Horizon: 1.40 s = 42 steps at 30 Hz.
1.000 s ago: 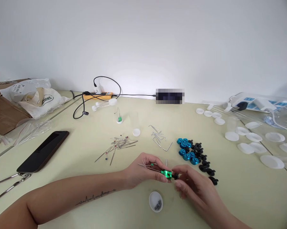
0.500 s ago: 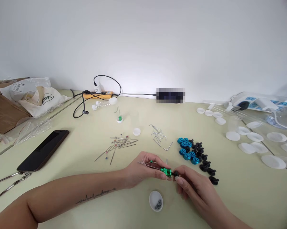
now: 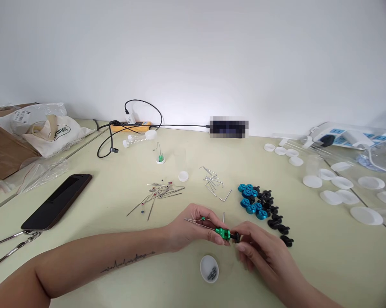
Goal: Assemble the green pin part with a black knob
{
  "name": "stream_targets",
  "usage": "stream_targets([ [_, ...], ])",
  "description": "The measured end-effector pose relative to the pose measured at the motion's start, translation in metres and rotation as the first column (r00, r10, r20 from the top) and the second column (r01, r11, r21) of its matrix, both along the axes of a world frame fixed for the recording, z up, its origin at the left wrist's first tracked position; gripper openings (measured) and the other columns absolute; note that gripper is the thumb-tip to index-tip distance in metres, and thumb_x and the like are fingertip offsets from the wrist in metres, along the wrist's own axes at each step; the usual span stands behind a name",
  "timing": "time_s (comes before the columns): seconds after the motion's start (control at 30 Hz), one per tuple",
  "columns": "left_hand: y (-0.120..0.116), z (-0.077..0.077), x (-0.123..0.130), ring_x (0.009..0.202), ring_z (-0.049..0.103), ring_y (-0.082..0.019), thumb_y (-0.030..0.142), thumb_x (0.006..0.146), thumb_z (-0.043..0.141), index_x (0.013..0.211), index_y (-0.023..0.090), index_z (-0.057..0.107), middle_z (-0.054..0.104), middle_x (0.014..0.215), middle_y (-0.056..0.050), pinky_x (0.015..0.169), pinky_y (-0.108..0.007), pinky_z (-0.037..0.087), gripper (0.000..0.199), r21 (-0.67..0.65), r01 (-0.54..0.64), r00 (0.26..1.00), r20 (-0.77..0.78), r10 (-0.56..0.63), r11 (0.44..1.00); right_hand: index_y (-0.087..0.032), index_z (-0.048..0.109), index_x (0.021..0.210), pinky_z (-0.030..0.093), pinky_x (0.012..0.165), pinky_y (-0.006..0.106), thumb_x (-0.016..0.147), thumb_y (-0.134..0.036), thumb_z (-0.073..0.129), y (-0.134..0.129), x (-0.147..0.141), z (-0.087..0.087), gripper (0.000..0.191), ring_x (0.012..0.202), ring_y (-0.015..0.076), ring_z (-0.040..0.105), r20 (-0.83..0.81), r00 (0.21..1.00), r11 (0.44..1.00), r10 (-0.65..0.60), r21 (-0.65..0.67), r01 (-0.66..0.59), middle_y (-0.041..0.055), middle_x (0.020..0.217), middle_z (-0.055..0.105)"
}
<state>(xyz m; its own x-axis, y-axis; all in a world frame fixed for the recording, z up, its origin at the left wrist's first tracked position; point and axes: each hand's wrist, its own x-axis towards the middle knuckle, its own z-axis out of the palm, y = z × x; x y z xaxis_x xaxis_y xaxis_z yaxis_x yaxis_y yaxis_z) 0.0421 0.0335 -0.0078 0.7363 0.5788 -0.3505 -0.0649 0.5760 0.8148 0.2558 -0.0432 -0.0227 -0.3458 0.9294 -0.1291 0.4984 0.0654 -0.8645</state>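
Left hand (image 3: pixel 193 229) is holding a green metal part (image 3: pixel 223 233) between thumb and fingers, low in the middle of my view, above the pale table (image 3: pixel 116 214). A thin silver wire (image 3: pixel 197 223) runs back from it across my palm side, with a small green bead (image 3: pixel 203 218) beside it.

At the part's other end sits a black knob (image 3: pixel 236 237). My right hand (image 3: pixel 263 246) is curled narrow around that end, thumb below and forefinger above; I cannot tell whether the tips are pinching the knob or only resting by it.

Just below my hands: a white dish (image 3: pixel 207 266), small grey screws (image 3: pixel 213 273) bunched on its right side. Beyond my left hand, a loose scatter of straight metal pins (image 3: pixel 157 194), some with red or dark ends. Bent silver rods (image 3: pixel 212 179) lie further right (they look like hex keys), one apart from the heap.

Right of those, a cluster of blue knobs (image 3: pixel 251 208) runs into a trail of black pieces (image 3: pixel 274 222), the nearest lying close to my right hand. Further back, a green piece with a curved wire (image 3: pixel 160 157) stands in a white cap, with a clear tube (image 3: pixel 180 158) near it. White caps (image 3: pixel 341 183) lie spread along the right. Off to the left, a dark phone (image 3: pixel 56 201) lies screen up, near a plastic bag (image 3: pixel 45 173).
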Motion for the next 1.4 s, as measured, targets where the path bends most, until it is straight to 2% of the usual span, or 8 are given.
stream_targets([
  [0.1,-0.0009,-0.0002,-0.0006,0.081,0.067,-0.015,0.018,0.057,0.082,0.087,0.009,0.066,0.066,0.086,-0.008,0.079,-0.025,0.053,0.035,-0.003,0.003,1.000,0.012,-0.003,1.000,-0.019,0.052,0.101,0.039,0.060,0.014,0.096,-0.042,0.034,0.0007,-0.0002,-0.0014,0.029,0.060,0.0004,0.047,0.006,1.000,1.000,0.001,0.006,-0.001,-0.0007,0.077,0.053],
  [0.27,-0.0010,-0.0006,-0.0009,0.081,0.067,-0.015,0.019,0.057,0.082,0.088,0.010,0.066,0.066,0.086,-0.008,0.081,-0.026,0.053,0.036,0.010,-0.014,1.000,-0.008,0.014,1.000,-0.020,0.046,0.116,0.039,0.060,0.013,0.096,-0.043,0.034,-0.0007,0.0013,-0.0023,0.032,0.059,0.0004,0.047,0.026,0.999,1.000,-0.020,-0.009,0.021,-0.0023,0.074,0.054],
  [0.5,0.0000,-0.0013,-0.0010,0.082,0.067,-0.014,0.020,0.058,0.081,0.088,0.010,0.066,0.066,0.087,-0.008,0.080,-0.024,0.052,0.036,0.009,0.006,1.000,-0.001,-0.006,1.000,-0.018,0.051,0.101,0.037,0.060,0.014,0.095,-0.046,0.035,-0.0007,0.0020,-0.0002,0.033,0.061,0.0017,0.047,0.037,0.999,0.998,-0.008,-0.060,0.010,-0.0013,0.072,0.053],
  [0.77,-0.0016,0.0010,-0.0004,0.082,0.067,-0.016,0.018,0.057,0.081,0.087,0.009,0.067,0.066,0.086,-0.008,0.079,-0.024,0.053,0.034,-0.011,-0.009,1.000,0.025,0.010,1.000,-0.017,0.054,0.093,0.034,0.061,0.016,0.096,-0.044,0.032,0.0002,0.0000,0.0023,0.035,0.067,0.0035,0.047,0.030,1.000,1.000,-0.002,-0.016,0.002,0.0008,0.072,0.053],
  [0.83,-0.0022,0.0026,-0.0004,0.081,0.067,-0.015,0.018,0.058,0.081,0.087,0.010,0.067,0.067,0.085,-0.007,0.080,-0.023,0.053,0.033,-0.017,-0.076,0.997,0.025,0.076,0.997,-0.018,0.051,0.100,0.036,0.060,0.015,0.096,-0.045,0.032,-0.0003,-0.0003,0.0029,0.034,0.064,0.0033,0.046,-0.013,0.999,0.999,-0.030,-0.040,0.030,0.0005,0.073,0.052],
  [1.0,-0.0011,0.0051,-0.0010,0.080,0.067,-0.014,0.018,0.061,0.079,0.089,0.012,0.068,0.067,0.087,-0.008,0.083,-0.023,0.051,0.031,-0.037,-0.159,0.986,0.040,0.160,0.987,-0.028,0.033,0.133,0.046,0.061,0.014,0.096,-0.039,0.031,-0.0031,0.0036,-0.0023,0.038,0.064,0.0004,0.049,-0.117,0.991,0.997,-0.065,0.031,0.069,0.0028,0.104,0.052],
  [1.17,0.0003,0.0042,-0.0012,0.083,0.067,-0.015,0.018,0.062,0.079,0.090,0.011,0.068,0.067,0.093,-0.009,0.087,-0.025,0.050,0.032,-0.037,-0.151,0.988,0.035,0.152,0.988,-0.034,0.033,0.136,0.047,0.063,0.012,0.097,-0.032,0.030,-0.0035,0.0071,-0.0051,0.040,0.064,-0.0015,0.050,-0.100,0.994,0.991,-0.033,0.125,0.045,0.0028,0.107,0.049],
  [1.4,-0.0005,0.0036,-0.0015,0.083,0.066,-0.014,0.018,0.062,0.078,0.089,0.012,0.068,0.067,0.093,-0.008,0.088,-0.026,0.051,0.029,-0.033,-0.142,0.989,0.047,0.143,0.989,-0.032,0.031,0.139,0.047,0.060,0.013,0.097,-0.033,0.031,-0.0038,0.0057,-0.0009,0.043,0.063,-0.0004,0.050,-0.114,0.993,0.996,-0.026,0.083,0.036,0.0030,0.101,0.052],
])
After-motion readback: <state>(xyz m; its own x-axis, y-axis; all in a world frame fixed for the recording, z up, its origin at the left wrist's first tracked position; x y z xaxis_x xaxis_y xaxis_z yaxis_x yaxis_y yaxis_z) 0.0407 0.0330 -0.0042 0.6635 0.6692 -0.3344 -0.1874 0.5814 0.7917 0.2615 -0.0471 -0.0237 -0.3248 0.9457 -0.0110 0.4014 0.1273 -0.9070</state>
